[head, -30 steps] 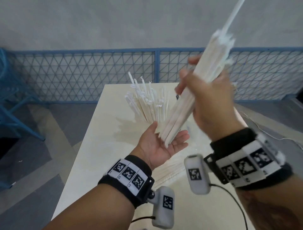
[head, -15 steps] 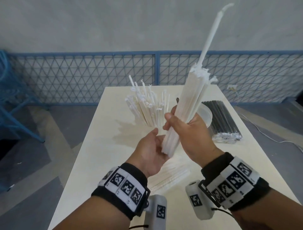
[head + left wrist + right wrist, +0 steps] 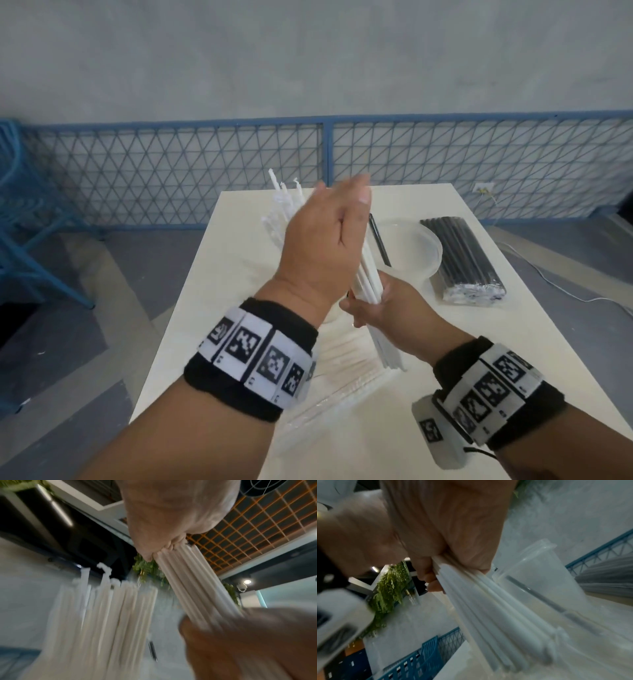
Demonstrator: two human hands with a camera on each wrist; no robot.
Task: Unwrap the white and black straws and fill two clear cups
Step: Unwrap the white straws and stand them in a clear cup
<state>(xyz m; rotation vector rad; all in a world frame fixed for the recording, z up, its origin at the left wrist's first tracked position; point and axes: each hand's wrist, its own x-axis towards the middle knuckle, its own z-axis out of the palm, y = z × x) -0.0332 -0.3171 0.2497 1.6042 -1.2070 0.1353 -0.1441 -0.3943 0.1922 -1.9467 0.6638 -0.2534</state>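
- The right hand (image 3: 383, 308) is wrapped round a bundle (image 3: 368, 277) of white straws, fingers curled about its lower middle, above the table (image 3: 428, 342).
- The bundle slants up and away from the person; its lower ends poke out below the fist, towards the near side of the table.
- The left hand (image 3: 325, 246) is raised in front of the bundle, fingers straight and together, with its palm pressed flat on the bundle's top ends, as the left wrist view shows.
- Behind the left hand stands a cluster of white straws (image 3: 279, 209), tips fanned upward. It is mostly hidden, and I cannot see the cup that holds it.
- Right of the hands sits a clear cup (image 3: 416, 251) with one black straw (image 3: 378, 241) leaning in it.
- Farther right, a wrapped pack of black straws (image 3: 460, 260) lies flat on the table, apart from the cup.
- On the near part of the table, under the forearms, lie clear wrappers (image 3: 342, 380) with faint long shapes in them; it is too washed out to say more.
- Both wrists wear black bands with square printed markers and a small camera.
- Beyond the table runs a blue mesh fence (image 3: 171, 171) against a grey wall.
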